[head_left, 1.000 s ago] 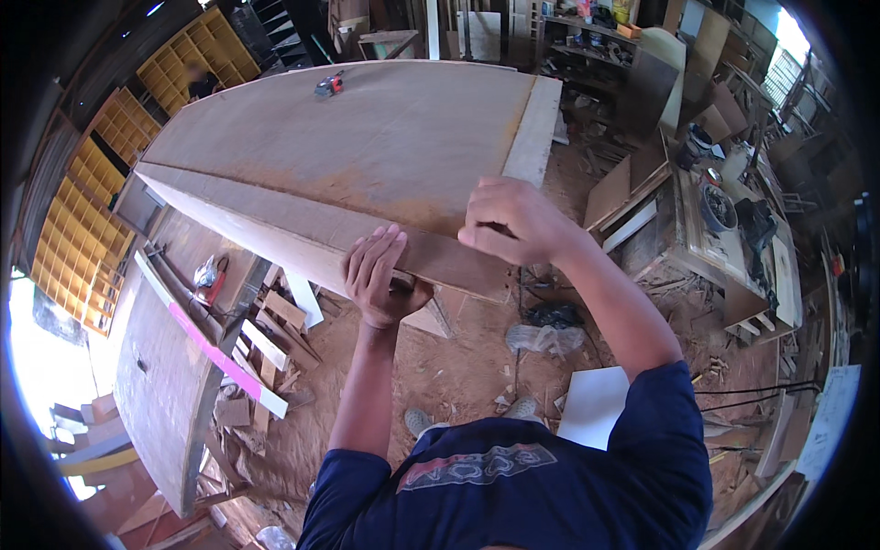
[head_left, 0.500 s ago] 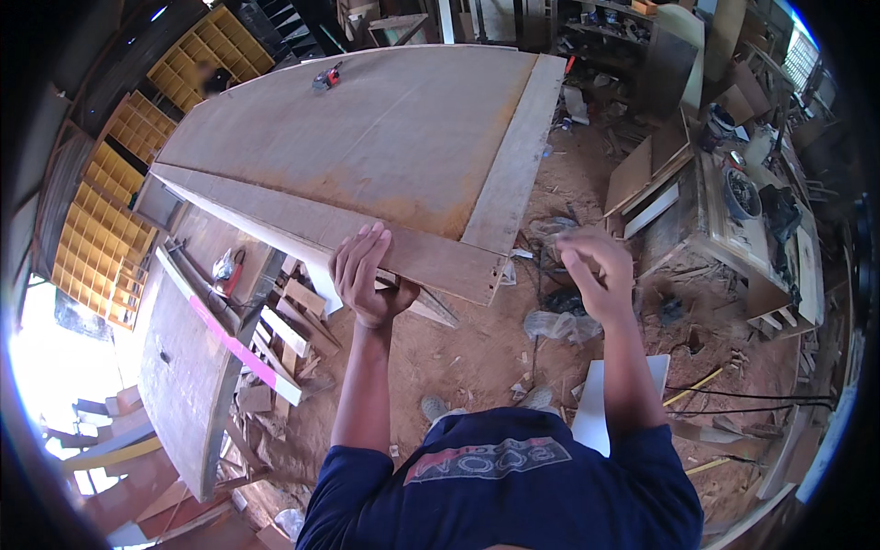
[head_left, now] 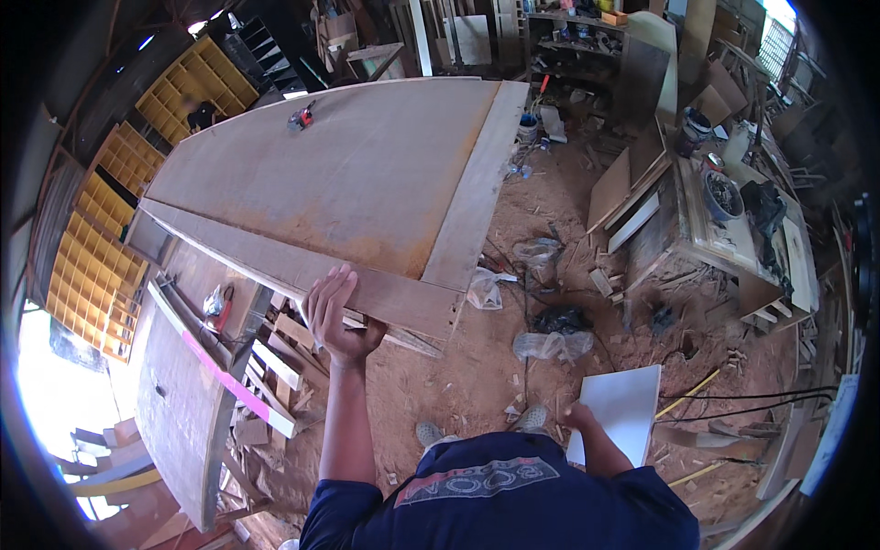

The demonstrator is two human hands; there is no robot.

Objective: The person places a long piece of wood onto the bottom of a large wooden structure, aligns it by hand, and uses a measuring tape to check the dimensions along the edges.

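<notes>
A large framed wooden panel [head_left: 312,174] lies tilted before me, with orange-brown dust along the inner edge of its frame. Its near edge is in my left hand [head_left: 337,316], fingers over the top and thumb underneath. Beside my body, my right hand [head_left: 577,417] hangs low, in front of a white board [head_left: 619,412] on the ground. Its fingers are too foreshortened to tell whether they are curled. A red and dark power tool [head_left: 301,118] rests on the far left part of the panel.
To the left is a workbench [head_left: 174,394] with a pink-marked strip [head_left: 220,371] and wood offcuts beside it. Plastic bags [head_left: 553,346] and scraps litter the dirt floor. A cluttered table [head_left: 706,220] stands right, cables [head_left: 742,399] below it. A person [head_left: 200,115] is far left near yellow shelving.
My right hand has dropped from beside the panel's corner to near my body. The left hand keeps its hold at the edge. The view has shifted, so the panel sits lower and further left.
</notes>
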